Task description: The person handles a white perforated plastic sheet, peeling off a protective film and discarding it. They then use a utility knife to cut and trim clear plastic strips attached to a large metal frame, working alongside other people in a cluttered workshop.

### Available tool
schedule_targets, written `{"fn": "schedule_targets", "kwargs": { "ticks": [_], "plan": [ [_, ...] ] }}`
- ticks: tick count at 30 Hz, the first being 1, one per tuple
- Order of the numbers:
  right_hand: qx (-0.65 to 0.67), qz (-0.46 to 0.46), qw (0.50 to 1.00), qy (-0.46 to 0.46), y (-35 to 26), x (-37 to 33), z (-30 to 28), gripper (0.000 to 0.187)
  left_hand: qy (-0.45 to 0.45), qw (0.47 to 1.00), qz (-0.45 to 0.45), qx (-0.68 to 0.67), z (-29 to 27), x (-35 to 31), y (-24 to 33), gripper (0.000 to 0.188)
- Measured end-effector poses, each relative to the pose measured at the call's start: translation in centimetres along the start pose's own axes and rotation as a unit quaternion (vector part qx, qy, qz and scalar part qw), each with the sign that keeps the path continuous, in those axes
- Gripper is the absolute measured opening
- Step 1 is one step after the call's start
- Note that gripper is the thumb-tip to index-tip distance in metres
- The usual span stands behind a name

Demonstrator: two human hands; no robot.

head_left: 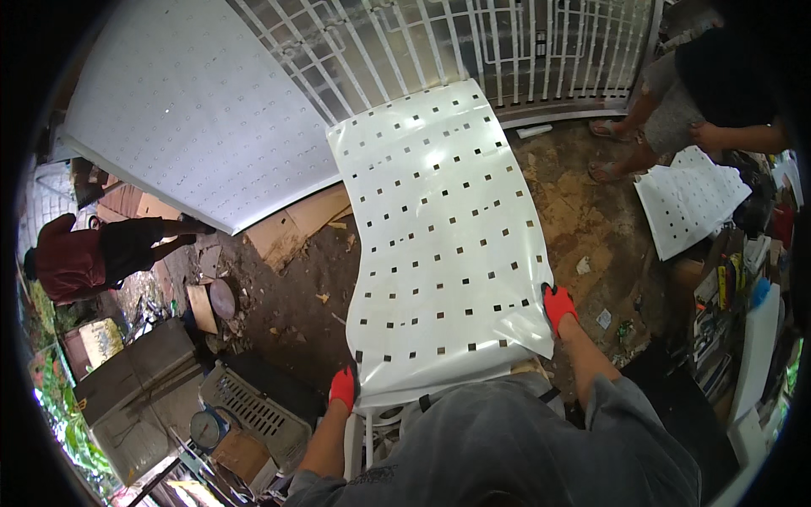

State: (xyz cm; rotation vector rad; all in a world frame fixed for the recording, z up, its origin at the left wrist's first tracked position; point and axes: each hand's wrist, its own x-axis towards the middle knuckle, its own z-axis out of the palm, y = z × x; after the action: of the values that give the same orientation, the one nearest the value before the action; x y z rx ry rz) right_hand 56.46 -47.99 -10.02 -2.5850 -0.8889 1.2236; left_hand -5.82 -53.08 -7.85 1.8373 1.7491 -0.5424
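Stretching away toward the barred grille (498, 46), the wavy white sheet (435, 245) probably needs even tension; the left hand (343, 389) pinches its near left corner, the right hand (557, 311) its right edge farther up, so levelling both grips should help.

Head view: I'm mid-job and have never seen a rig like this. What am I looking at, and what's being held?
There's no machine: a person wears this fisheye camera on the head, looking down, so edges bend. The grey shirt below is the wearer's. The left hand and right hand, in red-and-black gloves, hold the near end of a long white sheet patterned with small dark squares. It stretches away toward white bars.

Cardboard lies on the dirt ground. A big white panel is at upper left. Two other people appear, one on each side; another patterned piece is at right.
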Motion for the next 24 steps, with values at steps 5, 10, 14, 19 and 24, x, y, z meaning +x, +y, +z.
{"fn": "schedule_targets", "kwargs": {
  "ticks": [5, 10, 14, 19, 24],
  "plan": [
    [0.099, -0.067, 0.993, 0.010, -14.5, 4.2, -9.2, 0.060, 0.151, 0.921, -0.167, -0.317, -22.8, 9.5, 10.6, 0.050],
    [0.001, -0.232, 0.964, 0.128, -33.3, 6.2, -22.5, 0.071, 0.363, 0.815, 0.192, -0.408, -46.6, 11.6, 11.5, 0.060],
    [0.067, -0.292, 0.953, 0.037, -32.9, 5.1, -26.4, 0.070, 0.105, 0.693, 0.416, -0.579, -49.1, 8.7, 19.0, 0.057],
    [-0.079, -0.059, 0.995, -0.025, -4.2, 4.7, -3.4, 0.061, 0.097, 0.945, -0.017, -0.311, -11.8, 9.4, 12.6, 0.053],
    [-0.178, -0.014, 0.974, -0.136, 15.6, -10.0, 3.6, 0.047, -0.193, 0.925, -0.216, -0.246, 3.8, -8.4, 8.6, 0.048]
  ]
}}
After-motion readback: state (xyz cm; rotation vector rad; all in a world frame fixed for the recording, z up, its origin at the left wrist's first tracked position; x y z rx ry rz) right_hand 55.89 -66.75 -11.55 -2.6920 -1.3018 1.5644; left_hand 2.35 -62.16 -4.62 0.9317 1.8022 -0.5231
